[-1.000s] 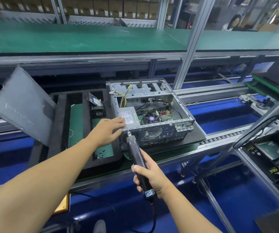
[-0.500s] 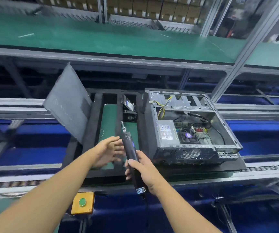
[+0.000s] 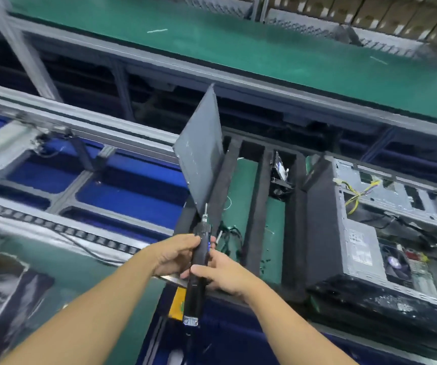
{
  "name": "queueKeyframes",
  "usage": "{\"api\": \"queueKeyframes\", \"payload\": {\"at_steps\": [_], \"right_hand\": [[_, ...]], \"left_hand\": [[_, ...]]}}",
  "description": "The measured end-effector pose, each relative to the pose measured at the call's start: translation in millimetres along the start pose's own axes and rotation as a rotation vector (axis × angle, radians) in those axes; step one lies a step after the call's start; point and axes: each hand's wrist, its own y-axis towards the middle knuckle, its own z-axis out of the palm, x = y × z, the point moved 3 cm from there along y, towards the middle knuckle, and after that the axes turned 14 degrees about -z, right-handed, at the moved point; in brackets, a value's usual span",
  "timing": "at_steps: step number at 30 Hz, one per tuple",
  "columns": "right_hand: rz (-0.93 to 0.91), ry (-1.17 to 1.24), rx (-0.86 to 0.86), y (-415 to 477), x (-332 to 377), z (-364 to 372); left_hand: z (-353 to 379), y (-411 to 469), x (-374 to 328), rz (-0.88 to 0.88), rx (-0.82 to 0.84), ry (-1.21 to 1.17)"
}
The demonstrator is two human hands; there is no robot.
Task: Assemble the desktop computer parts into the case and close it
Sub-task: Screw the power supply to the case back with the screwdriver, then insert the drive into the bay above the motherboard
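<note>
Far beyond both hands, a green-topped shelf (image 3: 238,43) is seen running across the view. A grey conveyor rail (image 3: 80,125) over blue flooring is spread out to the left of the left hand (image 3: 174,255). Well to the right of the right hand (image 3: 220,275), the open computer case (image 3: 370,233) is set down with its power supply (image 3: 362,246) and fan (image 3: 393,262) exposed.

Directly ahead of the hands, the grey side panel (image 3: 201,159) is propped on edge against the black foam tray (image 3: 254,206). Its lower corner is partly hidden by the tool's bit. The electric screwdriver (image 3: 199,264) is held upright between the hands: its upper barrel is gripped by the left hand and its middle is clasped by the right hand's curled fingers.

A drive (image 3: 280,169) is stood in the tray's far slot, ahead and to the right. A yellow button box (image 3: 176,300) is partly covered below the hands.

Half a second before, the left hand was loose beside the tool; it is now closed on it. A second ago it was rested on the power supply, with the bit at the case's rear. The case is now found farther right.
</note>
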Motion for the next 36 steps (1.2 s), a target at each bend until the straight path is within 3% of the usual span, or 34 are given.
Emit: {"api": "queueKeyframes", "payload": {"at_steps": [3, 9, 16, 24, 28, 33, 36], "right_hand": [[0.033, -0.066, 0.089, 34, -8, 33], [-0.026, -0.324, 0.305, 95, -30, 110], [0.130, -0.401, 0.416, 127, -76, 180], [0.248, -0.576, 0.390, 145, -110, 199], [0.278, -0.675, 0.389, 146, -120, 198], [0.279, -0.805, 0.325, 145, -113, 195], [0.230, -0.857, 0.309, 150, -80, 176]], "left_hand": [[-41, -31, 23, 0.069, -0.056, -0.092], [-104, -104, 90, 0.130, -0.393, -0.312], [-133, -132, 155, -0.028, -0.744, -0.267], [-147, -120, 170, -0.137, -0.906, -0.281], [-147, -111, 175, -0.219, -1.011, -0.101], [-155, -117, 160, -0.399, -1.232, 0.339], [-152, -122, 127, -0.306, -1.268, 0.363]]}}
